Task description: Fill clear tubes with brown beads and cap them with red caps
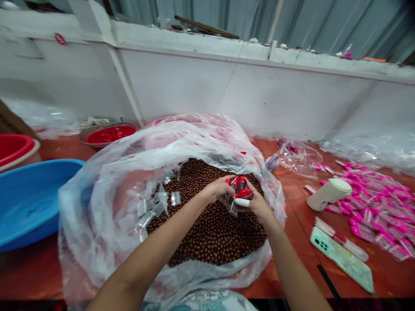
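Over a large plastic bag [94, 181] of small round brown balls [210, 233], my two hands are held together. Between them is a cluster of small clear containers with red caps [245, 193]. My left hand [220, 188] has its fingers closed around the left side of the cluster. My right hand [258, 204] grips the right side, and its thumb has a white wrap [241, 202]. Several clear uncapped containers [175, 198] lie on the balls and the bag's left side. Which container each hidden finger touches cannot be seen.
On the left stand a blue basin [32, 203] and red bowls [112, 133]. To the right are a pile of pink-capped clear containers [372, 203], a pale cylinder [329, 194], a phone [342, 259] and a clear tube [342, 239] on the red tabletop [292, 255]. A white wall [201, 82] rises behind.
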Available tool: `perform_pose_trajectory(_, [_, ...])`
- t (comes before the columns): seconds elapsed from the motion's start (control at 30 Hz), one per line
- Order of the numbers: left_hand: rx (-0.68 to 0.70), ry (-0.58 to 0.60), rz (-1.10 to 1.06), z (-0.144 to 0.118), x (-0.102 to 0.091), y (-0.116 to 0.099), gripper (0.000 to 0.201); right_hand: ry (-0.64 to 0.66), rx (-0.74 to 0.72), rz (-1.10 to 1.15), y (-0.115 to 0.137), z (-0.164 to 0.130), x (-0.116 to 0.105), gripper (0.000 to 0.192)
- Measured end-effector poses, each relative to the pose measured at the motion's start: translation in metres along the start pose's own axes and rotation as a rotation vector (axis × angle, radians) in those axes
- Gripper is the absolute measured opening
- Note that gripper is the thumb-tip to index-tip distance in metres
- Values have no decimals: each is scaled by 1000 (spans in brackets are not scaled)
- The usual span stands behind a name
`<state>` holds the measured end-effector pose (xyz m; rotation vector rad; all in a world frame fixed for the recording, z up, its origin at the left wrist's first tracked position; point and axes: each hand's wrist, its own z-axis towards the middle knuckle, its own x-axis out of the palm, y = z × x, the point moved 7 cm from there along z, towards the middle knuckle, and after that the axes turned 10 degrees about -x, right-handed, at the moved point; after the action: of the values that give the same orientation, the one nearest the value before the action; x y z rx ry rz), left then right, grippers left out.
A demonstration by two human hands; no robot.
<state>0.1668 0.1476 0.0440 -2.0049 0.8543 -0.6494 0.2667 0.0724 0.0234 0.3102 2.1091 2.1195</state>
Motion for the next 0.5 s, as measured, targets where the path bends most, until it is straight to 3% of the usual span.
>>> perform_pose_trajectory(0.17, [-44,-92,-85,-20,-40,48,85,117,115,52,-26,-5,44,98])
perform_pose_trajectory(0.3, [-48,-170,-176,-44,-61,68,89,197,163,14,-29,-9,75,97])
perform_pose_trajectory(0.5, [221,-322,-241,-109,-72,87,88,257,159,-131,-26,-28,111,100])
